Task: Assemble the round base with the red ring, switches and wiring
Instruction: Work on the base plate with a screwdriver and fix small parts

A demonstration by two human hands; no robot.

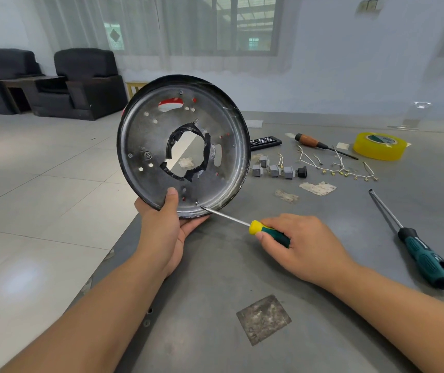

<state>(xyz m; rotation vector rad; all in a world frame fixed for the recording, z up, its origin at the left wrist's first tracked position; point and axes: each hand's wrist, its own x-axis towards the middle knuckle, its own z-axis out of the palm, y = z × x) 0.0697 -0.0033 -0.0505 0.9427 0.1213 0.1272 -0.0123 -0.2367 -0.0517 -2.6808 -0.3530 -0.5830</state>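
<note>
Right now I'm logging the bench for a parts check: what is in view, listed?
round base: 1, black rim, grey face, held up on edge
yellow-green screwdriver: 1, tip at a screw near the base's lower rim
teal screwdriver: 1, table, right
wooden-handled screwdriver: 1, far table
tape roll: 1, yellow, far right
switches: about 4 grey, 1 black, behind base
wires: several, white, brass ends
remote: 1, black
armchairs: 2, black, room's back
left hand: holds base
right hand: grips yellow-green screwdriver
</note>
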